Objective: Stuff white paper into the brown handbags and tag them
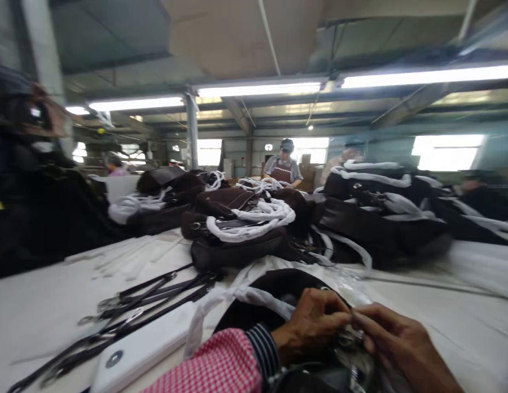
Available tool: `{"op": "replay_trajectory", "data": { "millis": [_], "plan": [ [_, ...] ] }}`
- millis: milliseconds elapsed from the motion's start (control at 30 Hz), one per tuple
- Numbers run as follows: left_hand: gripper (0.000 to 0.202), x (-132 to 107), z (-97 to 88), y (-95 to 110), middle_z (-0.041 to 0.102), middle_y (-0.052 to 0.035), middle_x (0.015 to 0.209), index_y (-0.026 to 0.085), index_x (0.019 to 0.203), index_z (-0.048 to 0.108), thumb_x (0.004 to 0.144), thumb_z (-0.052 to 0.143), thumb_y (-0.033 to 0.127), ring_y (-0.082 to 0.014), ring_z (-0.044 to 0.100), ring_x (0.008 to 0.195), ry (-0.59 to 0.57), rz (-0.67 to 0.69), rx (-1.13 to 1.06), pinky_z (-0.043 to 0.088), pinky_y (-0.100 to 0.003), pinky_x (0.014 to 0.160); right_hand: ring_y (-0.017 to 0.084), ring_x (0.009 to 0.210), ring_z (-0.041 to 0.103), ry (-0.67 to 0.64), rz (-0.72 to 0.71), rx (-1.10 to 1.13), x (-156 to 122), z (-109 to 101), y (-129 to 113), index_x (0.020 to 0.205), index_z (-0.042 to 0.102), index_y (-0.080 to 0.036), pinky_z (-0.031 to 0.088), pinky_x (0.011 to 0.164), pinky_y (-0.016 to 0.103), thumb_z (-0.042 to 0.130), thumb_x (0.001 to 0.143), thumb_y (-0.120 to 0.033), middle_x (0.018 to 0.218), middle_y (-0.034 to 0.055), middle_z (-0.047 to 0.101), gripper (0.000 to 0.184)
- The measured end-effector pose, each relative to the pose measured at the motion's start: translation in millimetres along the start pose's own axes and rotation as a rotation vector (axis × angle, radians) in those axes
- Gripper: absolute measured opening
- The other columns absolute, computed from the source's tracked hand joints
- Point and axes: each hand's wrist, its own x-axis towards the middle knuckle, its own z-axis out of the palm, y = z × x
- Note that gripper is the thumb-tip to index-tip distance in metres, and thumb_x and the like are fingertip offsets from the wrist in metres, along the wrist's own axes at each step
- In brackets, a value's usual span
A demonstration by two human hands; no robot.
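Tube lights (259, 90) shine above a bright window (208, 152).

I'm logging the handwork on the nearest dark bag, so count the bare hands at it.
2: the left hand over the nearest dark bag, and the right hand on the picture's right, their fingertips close together. No third hand shows there.

The view comes from a camera on the person's head, facing forward over the tabletop (36, 311) and only slightly down, so the ceiling (246, 33) fills the upper part. The left fingers (336, 319) and right fingers (377, 314) are very near the lens, low and right of the middle. The bags (237, 254) lie farther off, at about mid-height; a co-worker (282, 170) and a window (448, 153) are far back. The field is wide, taking in much of the room.
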Motion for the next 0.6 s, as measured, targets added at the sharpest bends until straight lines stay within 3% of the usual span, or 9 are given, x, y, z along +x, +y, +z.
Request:
{"op": "replay_trajectory", "data": {
  "millis": [100,200,600],
  "plan": [
    [0.016,0.1,0.0,6.6,0.071,-0.0023,0.073,0.014,0.078,0.079,0.081,0.07,0.027,-0.0166,0.061,0.072,-0.038,0.008,-0.019,0.042,-0.024,0.064,0.011,0.038,0.045,-0.049,0.011,0.013,-8.8,4.8,-22.8,0.077,0.074,-0.016,0.031,0.038,0.022,0.084,0.068,-0.057,0.051,0.0022,0.061,0.043],
    [0.02,2.9,-0.5,5.9,0.068,-0.0024,0.073,0.013,0.076,0.075,0.084,0.068,0.029,-0.0164,0.059,0.071,-0.073,0.026,-0.05,0.041,-0.025,0.066,0.007,0.036,0.042,-0.044,-0.013,0.053,-11.3,10.1,-33.8,0.074,0.07,-0.014,0.028,0.038,0.02,0.08,0.074,-0.055,0.05,0.0008,0.061,0.042],
    [0.028,2.7,-2.4,5.4,0.066,-0.0026,0.074,0.014,0.077,0.072,0.088,0.067,0.039,-0.0167,0.056,0.072,-0.09,0.022,0.007,0.041,-0.026,0.067,0.007,0.035,0.039,-0.035,-0.055,0.091,-12.5,10.3,-32.0,0.078,0.067,-0.015,0.027,0.037,0.019,0.076,0.081,-0.049,0.049,-0.0018,0.06,0.036]
  ]
}}
